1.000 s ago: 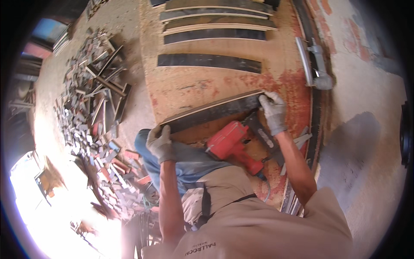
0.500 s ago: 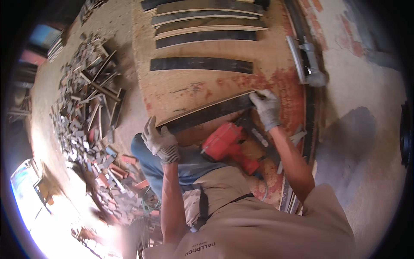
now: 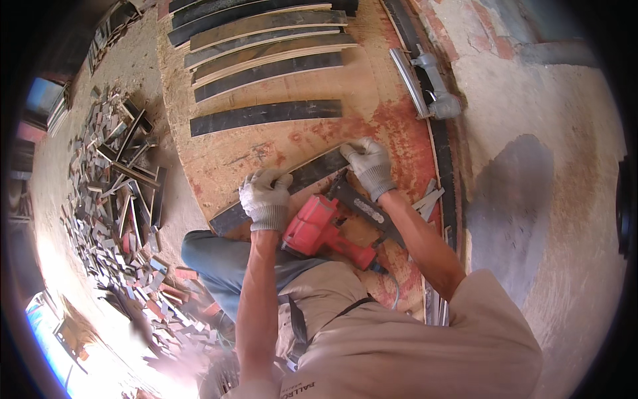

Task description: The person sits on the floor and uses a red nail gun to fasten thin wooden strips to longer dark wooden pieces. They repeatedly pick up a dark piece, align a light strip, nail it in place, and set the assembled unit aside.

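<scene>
Dark strip, head view: a long, narrow, dark board (image 3: 316,169) slants before the person, its left end lower in the picture, near the plywood's left edge; whether it rests on the plywood or is lifted is hard to tell.
Left hand: gloved (image 3: 266,195), partly curled over the strip's middle, short of its left end; I cannot tell whether it grips or only rests.
Right hand: gloved (image 3: 367,163), nearly closed, pinching the strip's right end.
Plywood: red-stained sheet (image 3: 292,141), a band of its surface lying between the held strip and a separate strip (image 3: 266,118) farther away.
Stacked strips: several dark boards (image 3: 266,50) beyond, the farthest cut off by the upper rim.
Red tool: lying close on the near side (image 3: 312,225), between the hands and the person's lap, tightening the room there; its black magazine (image 3: 365,209) reaches up toward the right hand.
Right border: a dark rail (image 3: 444,159) edges the plywood, with a grey metal tool (image 3: 438,86) beside it.
Left border: past the plywood, a heap of offcuts (image 3: 113,199) on the floor.
Hidden: the strip under the left glove; lower left, glare washes out detail.
</scene>
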Tool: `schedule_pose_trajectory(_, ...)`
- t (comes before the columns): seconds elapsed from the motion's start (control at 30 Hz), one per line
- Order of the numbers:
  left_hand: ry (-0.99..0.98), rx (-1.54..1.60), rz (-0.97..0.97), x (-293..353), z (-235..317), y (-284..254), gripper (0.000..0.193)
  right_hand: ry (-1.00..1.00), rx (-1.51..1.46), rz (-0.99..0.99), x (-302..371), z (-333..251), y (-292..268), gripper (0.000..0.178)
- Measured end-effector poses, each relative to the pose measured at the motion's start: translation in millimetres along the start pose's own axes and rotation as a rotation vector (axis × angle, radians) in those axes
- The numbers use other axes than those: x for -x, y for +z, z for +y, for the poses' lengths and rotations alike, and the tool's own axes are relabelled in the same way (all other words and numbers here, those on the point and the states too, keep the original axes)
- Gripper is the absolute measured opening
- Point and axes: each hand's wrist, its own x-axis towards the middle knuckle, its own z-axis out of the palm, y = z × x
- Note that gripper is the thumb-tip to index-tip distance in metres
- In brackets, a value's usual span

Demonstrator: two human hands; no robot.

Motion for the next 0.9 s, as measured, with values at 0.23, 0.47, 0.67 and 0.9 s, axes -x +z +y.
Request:
schedule_pose_trajectory(0.23, 0.043, -0.008, 0.035, 1.8, -7.2, 0.8, 0.012, -0.339, 0.951, -0.341, 157.6, -15.5, -24.4, 0.105)
schedule_pose_trajectory(0.47, 0.071, -0.061, 0.015, 4.6, -1.6, 1.1, 0.01, 0.029, 0.73, -0.429, 184.2, 36.4, 15.9, 0.114)
schedule_pose_trajectory(0.67, 0.075, -0.058, 0.019, 1.3, -9.9, 2.1, 0.011, -0.439, 0.443, -0.392, 145.1, -54.3, -93.1, 0.057)
schedule_pose_trajectory(0.9, 0.046, -0.044, 0.026, -0.3, -5.9, 1.2, 0.01, 0.511, -0.053, -0.426, 84.5, -92.2, -135.2, 0.013)
